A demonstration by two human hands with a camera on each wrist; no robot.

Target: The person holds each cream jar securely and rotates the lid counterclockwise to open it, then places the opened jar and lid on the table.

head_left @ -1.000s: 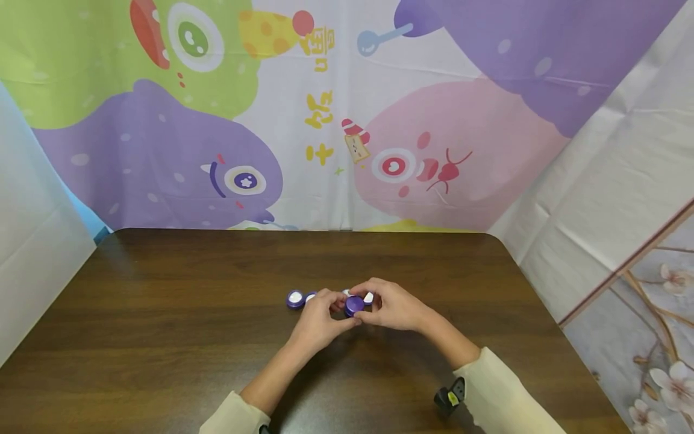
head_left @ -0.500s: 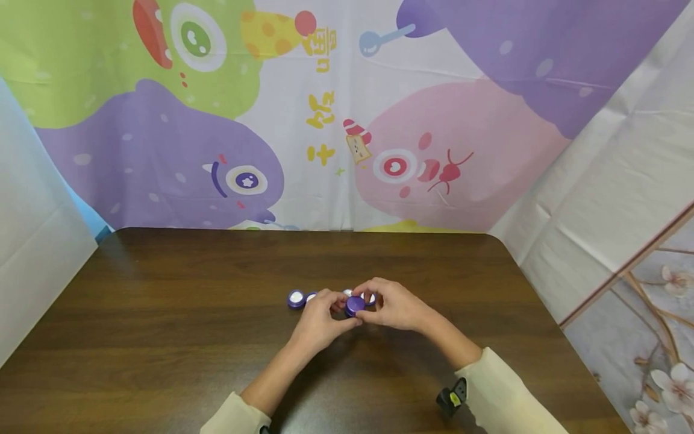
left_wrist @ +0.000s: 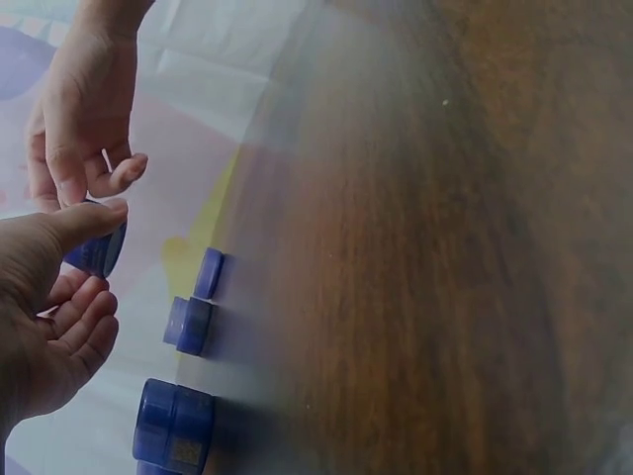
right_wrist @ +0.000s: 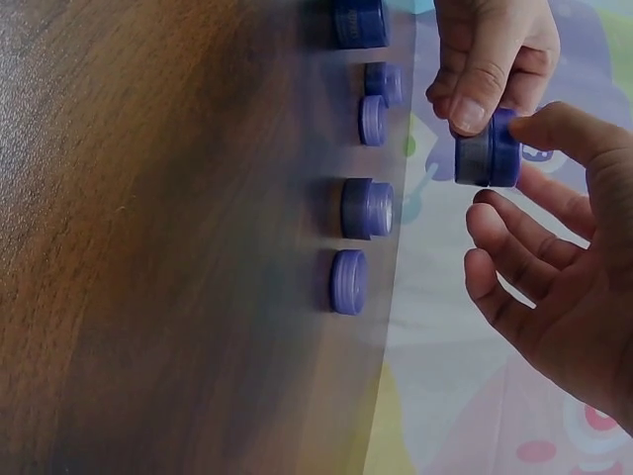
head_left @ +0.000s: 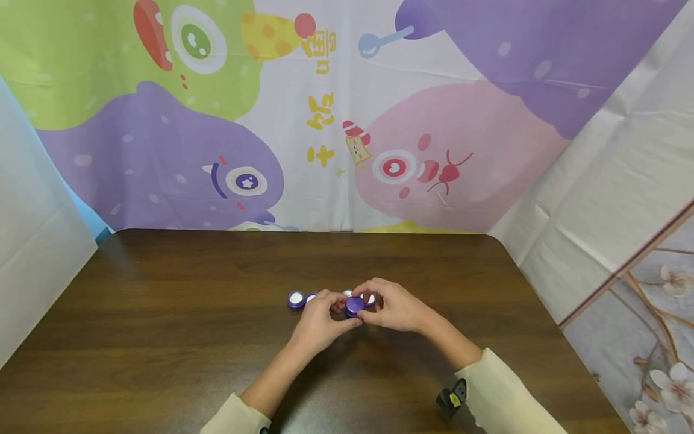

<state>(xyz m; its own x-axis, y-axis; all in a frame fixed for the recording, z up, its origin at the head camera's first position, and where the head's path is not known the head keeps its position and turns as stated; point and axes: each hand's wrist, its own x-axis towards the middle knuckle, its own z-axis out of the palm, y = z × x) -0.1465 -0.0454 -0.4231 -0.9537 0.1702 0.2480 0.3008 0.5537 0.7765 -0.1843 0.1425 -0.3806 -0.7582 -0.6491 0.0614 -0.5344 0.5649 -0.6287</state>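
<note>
Nothing has shifted since earlier: left hand (head_left: 320, 322) and right hand (head_left: 394, 306) together pinch purple jar (head_left: 355, 305) between them. Step: turning its lid; next needs counter-twist. Spare caps (right_wrist: 348, 281) lie beyond.

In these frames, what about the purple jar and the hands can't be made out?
- Purple jar: head view too small to show whether lid and base are joined.
- Left wrist view: jar mostly hidden behind the left hand.
- Jars behind the hands: count hidden by the right hand.

Both hands, left (left_wrist: 45, 317) and right (left_wrist: 84, 109), pinch purple jar (left_wrist: 96, 249); three purple pieces (left_wrist: 190, 325) on table (left_wrist: 415, 257).
</note>
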